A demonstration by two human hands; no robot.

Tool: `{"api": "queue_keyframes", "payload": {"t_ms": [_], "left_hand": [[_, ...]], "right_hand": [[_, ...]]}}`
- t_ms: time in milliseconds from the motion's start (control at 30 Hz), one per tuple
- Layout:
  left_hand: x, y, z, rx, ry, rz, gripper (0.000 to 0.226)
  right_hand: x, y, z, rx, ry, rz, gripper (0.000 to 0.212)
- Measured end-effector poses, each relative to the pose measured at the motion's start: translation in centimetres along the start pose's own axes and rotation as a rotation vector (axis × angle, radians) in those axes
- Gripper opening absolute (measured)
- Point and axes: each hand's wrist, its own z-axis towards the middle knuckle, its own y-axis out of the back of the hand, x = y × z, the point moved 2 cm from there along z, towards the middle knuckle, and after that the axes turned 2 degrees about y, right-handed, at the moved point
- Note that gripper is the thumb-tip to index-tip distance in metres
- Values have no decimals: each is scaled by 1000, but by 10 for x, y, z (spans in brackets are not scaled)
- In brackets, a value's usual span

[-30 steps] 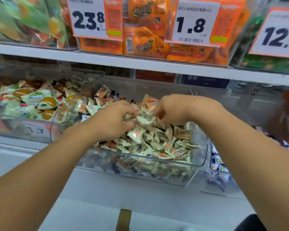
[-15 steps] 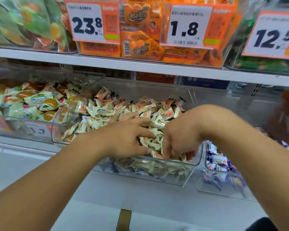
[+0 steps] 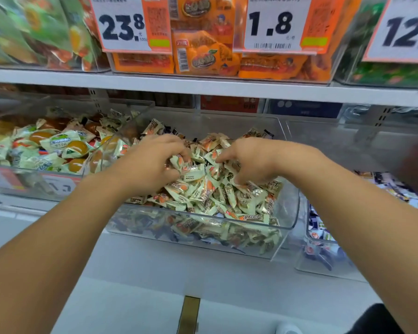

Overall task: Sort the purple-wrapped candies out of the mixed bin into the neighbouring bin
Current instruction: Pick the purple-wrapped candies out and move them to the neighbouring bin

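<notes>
Both hands are down in the heap of sweets in the clear mixed bin [image 3: 285, 227]. The left hand [image 3: 152, 162] lies with its fingers curled into the pale cream-and-orange wrapped candies [image 3: 210, 196]; whether it pinches one or merely rakes them, I cannot tell. The right hand [image 3: 249, 157] has its fingers bent and spread, their tips dug among the wrappers, and its hold is likewise hidden.

The purple-wrapped candies [image 3: 140, 224] show mostly as dark pieces low in the bin, seen through its front wall under the pale layer, with a few dark ones at the back edge of the heap. None is plainly between any fingers. The neighbouring bin [image 3: 323, 247] to the right, touching or just beside the mixed one, holds dark blue-purple and white wrappers.

I judge these sweets to be light and small, their film wrappers slick and crinkly, so they will slide off one another and slip from a loose pinch. The twisted or sealed wrapper ends look the surest place to take hold. The pale ones on top probably need pushing aside first.

The bins sit on a white shop shelf [image 3: 155, 273]. To the left stands a bin of jelly cups [image 3: 58, 145]. Above, an upper shelf carries orange snack packets [image 3: 203, 56] and price tags reading 23.8 [image 3: 121, 27] and 1.8 [image 3: 270, 22].
</notes>
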Motion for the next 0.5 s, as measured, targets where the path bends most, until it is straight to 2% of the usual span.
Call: {"api": "queue_keyframes", "payload": {"t_ms": [100, 167, 267, 333, 400, 433, 500], "left_hand": [[11, 2, -1, -21, 48, -57, 48], [10, 7, -5, -3, 66, -180, 60], [9, 19, -10, -78, 119, -382, 64], [14, 26, -14, -180, 166, -446, 60], [20, 32, -20, -268, 213, -391, 50], [24, 33, -24, -265, 242, -318, 44], [30, 31, -31, -160, 262, -160, 35]], "right_hand": [[-3, -5, 8, -83, 9, 7, 72], [-6, 4, 6, -164, 40, -1, 58], [6, 22, 5, -328, 175, 41, 44], [30, 13, 10, -252, 341, 110, 52], [52, -11, 21, -36, 459, 117, 63], [57, -21, 27, 37, 471, 102, 64], [49, -24, 35, 15, 420, 42, 62]]}}
